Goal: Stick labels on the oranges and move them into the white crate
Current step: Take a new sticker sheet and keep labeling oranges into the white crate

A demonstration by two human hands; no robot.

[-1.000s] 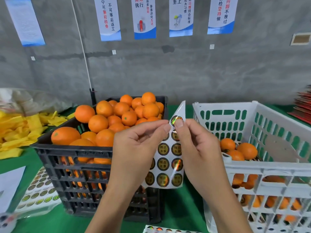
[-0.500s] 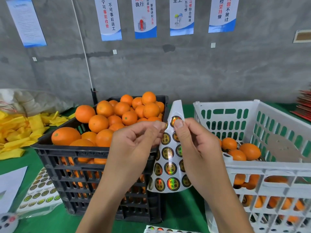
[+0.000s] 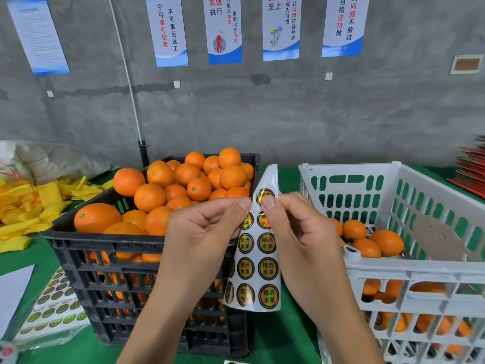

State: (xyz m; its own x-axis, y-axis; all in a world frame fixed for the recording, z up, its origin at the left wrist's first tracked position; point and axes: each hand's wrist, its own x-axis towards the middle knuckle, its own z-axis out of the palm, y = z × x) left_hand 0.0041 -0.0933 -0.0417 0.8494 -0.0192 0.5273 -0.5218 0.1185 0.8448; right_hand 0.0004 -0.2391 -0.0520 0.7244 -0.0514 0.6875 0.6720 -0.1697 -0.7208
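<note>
I hold a white label sheet of round gold-and-black stickers upright in front of me. My left hand pinches the sheet's left edge near the top. My right hand pinches the sheet at its topmost sticker, thumb tip on the sticker. Behind the hands, a black crate is heaped with oranges. The white crate stands at the right with several oranges at its bottom.
More sticker sheets lie on the green table at the lower left beside white paper. Yellow wrappers pile at the far left. Red stacked items sit at the far right. A grey wall with posters stands behind.
The sheet's lower part curled outward, then hangs straighter now. My right thumb has settled onto the top sticker. Both hands stay at about the same place.
</note>
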